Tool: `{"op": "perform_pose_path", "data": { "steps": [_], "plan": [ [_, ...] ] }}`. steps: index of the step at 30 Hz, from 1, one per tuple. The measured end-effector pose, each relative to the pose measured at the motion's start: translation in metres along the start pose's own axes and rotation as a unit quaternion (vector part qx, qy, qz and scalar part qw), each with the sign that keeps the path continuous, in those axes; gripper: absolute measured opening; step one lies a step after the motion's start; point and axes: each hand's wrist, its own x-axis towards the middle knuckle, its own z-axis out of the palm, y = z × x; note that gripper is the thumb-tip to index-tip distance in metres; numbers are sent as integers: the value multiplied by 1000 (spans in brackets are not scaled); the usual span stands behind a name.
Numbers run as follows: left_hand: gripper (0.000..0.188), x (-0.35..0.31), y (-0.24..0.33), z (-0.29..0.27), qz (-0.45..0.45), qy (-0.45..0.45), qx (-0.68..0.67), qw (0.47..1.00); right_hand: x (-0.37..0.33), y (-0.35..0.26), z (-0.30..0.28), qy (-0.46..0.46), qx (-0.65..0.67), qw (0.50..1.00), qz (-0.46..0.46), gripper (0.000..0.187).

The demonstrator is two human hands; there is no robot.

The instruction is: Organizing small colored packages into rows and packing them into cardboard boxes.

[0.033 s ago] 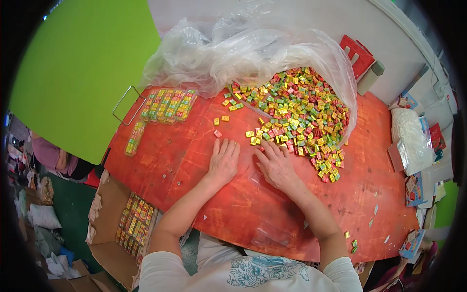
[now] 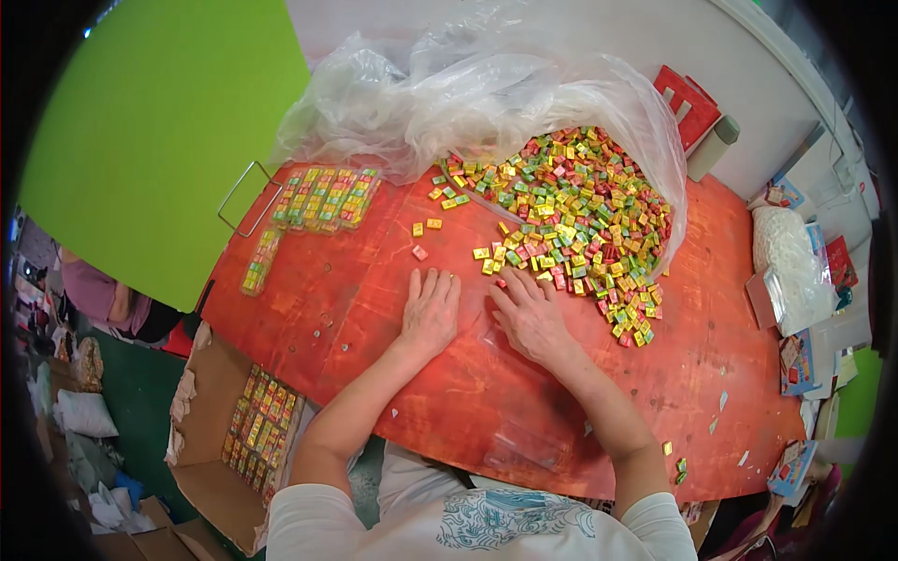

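Note:
My left hand (image 2: 430,313) lies flat on the red table (image 2: 318,309), fingers slightly spread and holding nothing. My right hand (image 2: 531,318) also rests flat beside it, palm down, on what looks like a clear plastic sleeve (image 2: 519,439). Its fingertips almost touch the near edge of a big pile of small colourful wrapped candies (image 2: 571,215). The pile spills out of a large clear plastic bag (image 2: 449,93). A few loose candies (image 2: 426,229) lie just beyond my left hand.
Filled clear packs of candies (image 2: 323,198) lie at the table's far left, with one narrow strip (image 2: 260,262) nearer. A cardboard box (image 2: 201,411) with packed rows stands on the floor at left. A red box (image 2: 687,98) and white bag (image 2: 786,257) sit at right.

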Motion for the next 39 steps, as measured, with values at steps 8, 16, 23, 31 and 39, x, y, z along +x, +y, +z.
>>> {"op": "perform_pose_path", "data": {
  "steps": [8,16,23,31,39],
  "plan": [
    [46,-26,0,-43,-109,42,-70,991,-16,-46,-4,-14,34,999,9,37],
    [50,4,-41,-54,60,-154,-71,984,11,-84,3,19,-4,997,78,39],
    [25,5,-44,-48,91,-187,-66,976,18,-75,33,7,-23,997,67,21],
    [32,-10,-5,-61,-65,-191,-111,973,17,-35,31,14,13,999,-50,13],
    [44,-3,-15,-71,-37,-212,-96,972,1,-31,23,-9,38,999,26,20]
  ]
}}
